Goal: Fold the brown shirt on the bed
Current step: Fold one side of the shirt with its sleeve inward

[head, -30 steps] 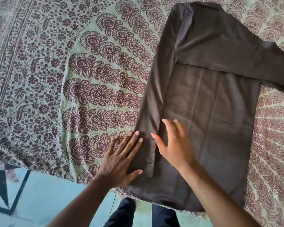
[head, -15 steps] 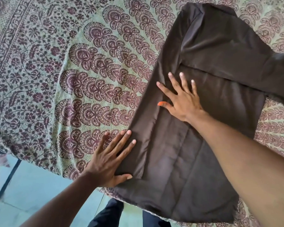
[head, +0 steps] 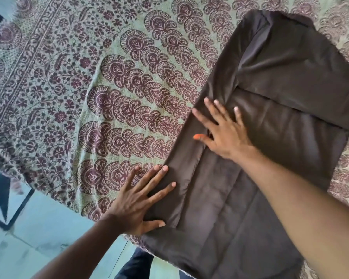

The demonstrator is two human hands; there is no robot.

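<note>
Brown soft-cloth shirt (head: 270,121): flat on patterned green-and-maroon bedspread (head: 109,97), one side folded inward. Left hand (head: 141,200) and right hand (head: 224,133), fingers spread, press that fold. Likely light, limp, crease-prone; best taken at edges beyond the palms.

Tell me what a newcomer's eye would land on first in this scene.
First the brown shirt, dark and partly folded, lying on the right side of the bedspread with its maroon fan pattern on green. Next the two flat hands: the left hand presses the shirt's near left edge, while the right hand rests farther up on the folded strip.
</note>
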